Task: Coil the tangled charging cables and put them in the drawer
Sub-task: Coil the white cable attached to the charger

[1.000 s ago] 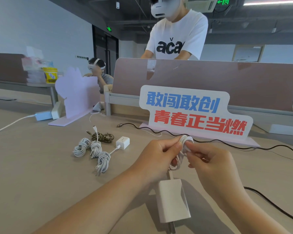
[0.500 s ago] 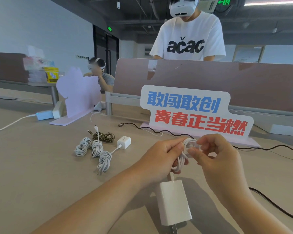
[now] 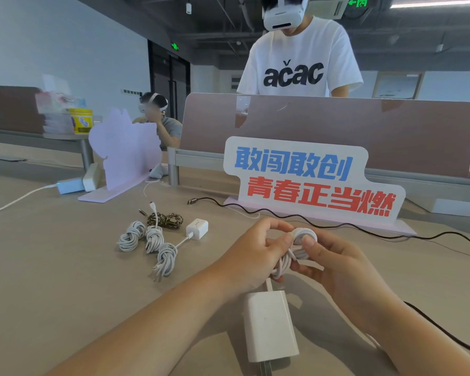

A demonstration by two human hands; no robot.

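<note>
A coiled white cable [image 3: 300,246] is held above the table between both hands. My left hand [image 3: 253,256] grips the bundle from the left. My right hand [image 3: 337,270] pinches the coil's top loop with thumb and fingers. Its big white charger block [image 3: 269,324] hangs below the hands. On the table to the left lie three knotted white cable bundles [image 3: 152,241], one joined to a small white plug [image 3: 197,228]. A dark braided cable bundle [image 3: 166,220] lies just behind them. No drawer is in view.
A long black cable [image 3: 337,226] snakes across the table behind my hands and off to the right. A sign with blue and red characters [image 3: 310,180] and a desk divider [image 3: 337,131] stand behind. A person in a white T-shirt [image 3: 299,58] stands beyond it.
My right hand has turned round the top of the coil, its thumb now pressing on the top loop. The charger block has swung slightly. The person behind has shifted to the right.
</note>
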